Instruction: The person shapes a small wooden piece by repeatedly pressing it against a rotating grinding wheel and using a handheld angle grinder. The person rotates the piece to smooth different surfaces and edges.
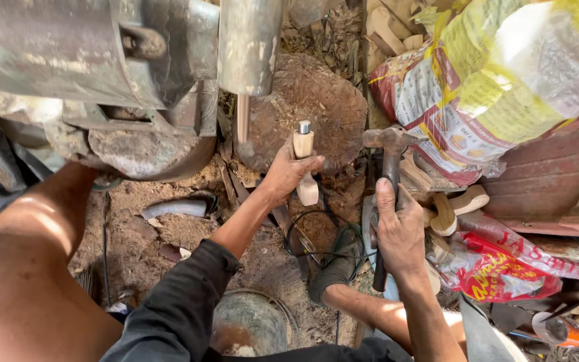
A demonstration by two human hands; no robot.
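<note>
1. Left hand (288,173) closed around the wooden handle (305,167), upright at the stump's (316,107) near edge.
2. Right hand (400,231) fisted on the hammer (389,167), right of the stump.
3. Risk: a glancing blow could strike the left fingers or tip the handle.

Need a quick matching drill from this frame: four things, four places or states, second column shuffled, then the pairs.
Things:
1. wooden handle
2. hammer
3. tree stump
4. printed sack

Places or states:
A. at top right, lit by sun
B. gripped by the right hand, head up
C. held upright by the left hand, metal collar on top
D. round, scarred top, behind the hands

Pairs: 1-C, 2-B, 3-D, 4-A
</note>
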